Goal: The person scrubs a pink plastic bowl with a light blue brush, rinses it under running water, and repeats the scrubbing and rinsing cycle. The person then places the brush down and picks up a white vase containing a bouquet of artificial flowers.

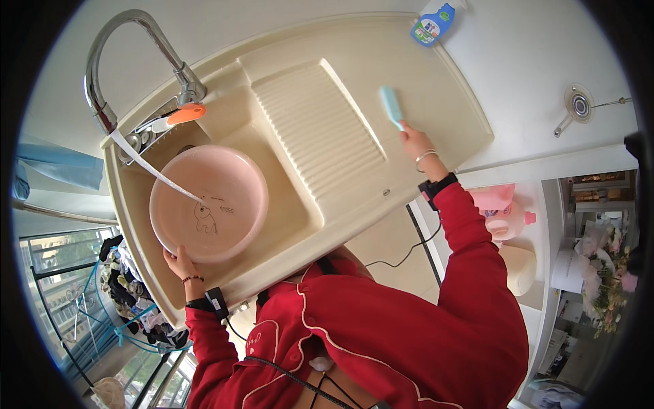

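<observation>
A pink plastic basin (240,214) with an elephant drawing inside sits in the left bowl of a cream laundry sink (286,189). My left hand (180,265) grips the basin's near rim. Water (153,168) streams from the chrome gooseneck faucet (135,20) and lands in the middle of the basin. Over the flat right part of the sink top, my right hand (416,143) holds a light blue brush (391,105) by its handle. The brush is slightly blurred, and its bristles cannot be made out.
A ribbed washboard panel (319,128) lies between bowl and flat top. A wire rack (153,134) holds an orange-handled brush (186,113). A blue spray bottle (431,25) stands at the back right. Detergent bottles (506,222) fill a shelf; laundry (135,291) hangs at left.
</observation>
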A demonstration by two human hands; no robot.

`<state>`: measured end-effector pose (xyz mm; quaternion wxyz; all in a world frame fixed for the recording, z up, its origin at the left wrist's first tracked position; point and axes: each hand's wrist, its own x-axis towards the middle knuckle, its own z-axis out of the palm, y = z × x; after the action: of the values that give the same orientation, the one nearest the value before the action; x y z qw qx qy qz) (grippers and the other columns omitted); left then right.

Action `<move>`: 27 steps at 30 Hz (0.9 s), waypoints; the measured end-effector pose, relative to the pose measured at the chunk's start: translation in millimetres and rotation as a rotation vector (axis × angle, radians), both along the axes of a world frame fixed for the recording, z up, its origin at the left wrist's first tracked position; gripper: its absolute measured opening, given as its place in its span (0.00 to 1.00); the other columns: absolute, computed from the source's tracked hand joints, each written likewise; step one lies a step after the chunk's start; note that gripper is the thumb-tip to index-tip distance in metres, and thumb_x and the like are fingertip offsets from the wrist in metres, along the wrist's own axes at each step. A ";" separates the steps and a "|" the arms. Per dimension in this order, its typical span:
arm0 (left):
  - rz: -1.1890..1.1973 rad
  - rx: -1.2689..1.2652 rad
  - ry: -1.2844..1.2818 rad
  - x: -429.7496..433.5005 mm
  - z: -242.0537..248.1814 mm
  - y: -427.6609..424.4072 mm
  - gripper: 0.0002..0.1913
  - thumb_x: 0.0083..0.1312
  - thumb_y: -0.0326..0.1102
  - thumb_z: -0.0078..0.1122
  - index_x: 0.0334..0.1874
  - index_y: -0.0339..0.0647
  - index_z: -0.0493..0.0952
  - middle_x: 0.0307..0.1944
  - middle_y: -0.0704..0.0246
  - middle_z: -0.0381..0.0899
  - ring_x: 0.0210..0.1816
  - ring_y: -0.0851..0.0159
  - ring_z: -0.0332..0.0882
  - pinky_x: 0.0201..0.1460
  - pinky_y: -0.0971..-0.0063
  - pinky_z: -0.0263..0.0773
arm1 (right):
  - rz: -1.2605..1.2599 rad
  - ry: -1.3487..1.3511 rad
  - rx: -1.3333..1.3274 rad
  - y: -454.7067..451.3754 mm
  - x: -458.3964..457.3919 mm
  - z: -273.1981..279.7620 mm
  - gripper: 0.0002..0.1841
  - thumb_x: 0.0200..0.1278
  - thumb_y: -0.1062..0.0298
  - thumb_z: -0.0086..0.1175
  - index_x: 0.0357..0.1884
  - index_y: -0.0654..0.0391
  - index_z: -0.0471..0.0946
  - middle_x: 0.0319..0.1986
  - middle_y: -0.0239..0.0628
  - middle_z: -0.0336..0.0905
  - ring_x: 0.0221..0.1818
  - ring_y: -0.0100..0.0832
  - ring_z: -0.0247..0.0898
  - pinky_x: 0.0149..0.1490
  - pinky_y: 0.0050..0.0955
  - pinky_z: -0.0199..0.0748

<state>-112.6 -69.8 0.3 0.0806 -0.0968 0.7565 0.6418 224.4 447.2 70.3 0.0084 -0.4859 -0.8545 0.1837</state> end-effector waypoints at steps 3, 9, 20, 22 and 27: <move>0.011 -0.026 0.014 6.0 -2.2 13.0 0.25 0.54 0.22 0.48 0.57 0.33 0.58 0.44 0.61 0.71 0.43 0.65 0.71 0.44 0.75 0.67 | 0.424 -0.015 -0.100 -85.7 -64.0 14.3 0.18 0.61 0.61 0.37 0.54 0.47 0.65 0.22 0.45 0.74 0.27 0.45 0.71 0.32 0.43 0.67; -0.001 -0.001 0.053 18.2 -2.7 25.6 0.24 0.54 0.22 0.48 0.56 0.32 0.60 0.41 0.62 0.73 0.37 0.67 0.73 0.38 0.77 0.69 | 0.199 0.200 -0.151 -43.0 -29.3 44.8 0.19 0.60 0.57 0.43 0.55 0.44 0.66 0.24 0.46 0.74 0.26 0.43 0.70 0.33 0.35 0.68; -0.012 -0.051 0.110 22.5 -6.0 42.5 0.24 0.53 0.22 0.48 0.55 0.32 0.62 0.39 0.63 0.73 0.36 0.67 0.73 0.37 0.77 0.69 | -0.383 -0.311 0.048 148.1 167.9 -15.7 0.22 0.58 0.65 0.35 0.56 0.53 0.63 0.33 0.53 0.75 0.37 0.50 0.71 0.40 0.44 0.69; -0.010 -0.045 0.099 20.0 -9.6 47.7 0.24 0.53 0.23 0.48 0.55 0.33 0.62 0.39 0.63 0.73 0.36 0.67 0.73 0.36 0.77 0.69 | -0.114 -0.186 0.114 118.3 99.1 -5.2 0.22 0.59 0.64 0.36 0.56 0.53 0.62 0.24 0.49 0.75 0.29 0.48 0.72 0.33 0.45 0.69; 0.028 -0.153 0.023 22.2 -10.6 38.8 0.25 0.52 0.23 0.49 0.55 0.33 0.62 0.41 0.63 0.73 0.38 0.67 0.72 0.39 0.77 0.69 | 0.505 -0.100 -0.165 -22.1 -32.0 26.9 0.20 0.60 0.62 0.38 0.56 0.46 0.64 0.25 0.44 0.75 0.25 0.46 0.72 0.31 0.41 0.69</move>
<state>-90.4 -31.0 -10.3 0.0553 -0.1061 0.8029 0.5840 192.3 425.0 97.2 -0.1196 -0.2650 -0.9300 0.2249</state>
